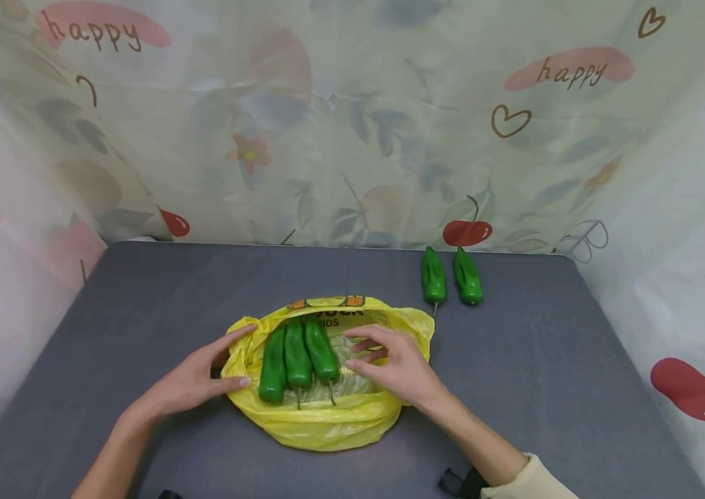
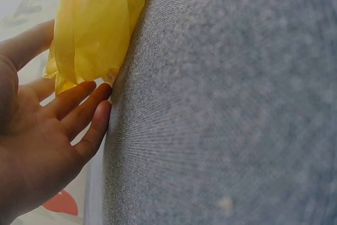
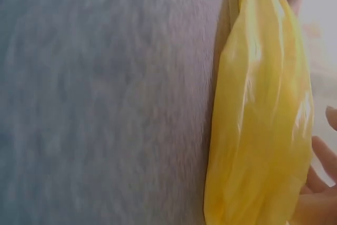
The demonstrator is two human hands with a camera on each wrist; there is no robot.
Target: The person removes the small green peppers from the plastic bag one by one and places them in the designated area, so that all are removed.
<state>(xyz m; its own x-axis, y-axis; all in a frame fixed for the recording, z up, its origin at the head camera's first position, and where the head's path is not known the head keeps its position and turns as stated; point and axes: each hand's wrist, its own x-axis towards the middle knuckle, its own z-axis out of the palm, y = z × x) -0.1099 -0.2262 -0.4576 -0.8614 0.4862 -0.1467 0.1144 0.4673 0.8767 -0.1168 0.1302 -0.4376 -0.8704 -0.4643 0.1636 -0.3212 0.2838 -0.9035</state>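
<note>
The left hand, its thumb and fingers spread apart, rests against the nine o'clock edge of the crumpled yellow plastic bag; it would do well to stay there so that the mouth does not sag. The right hand is over the mouth at three o'clock, thumb and fingers apart, holding nothing. Inside, three long glossy green peppers lie side by side from ten o'clock to the middle. Lifting or laying a pepper by its body, rather than its thin stem, should spare the row, and a wrist kept high should clear the soft rim.

Two more glossy green peppers lie on the grey cloth-covered table at one o'clock, well within sight.

The lettering on the bag's far inner wall is partly covered, the leftmost pepper's stem is not visible, and the right wrist view cuts off most of the right hand
</note>
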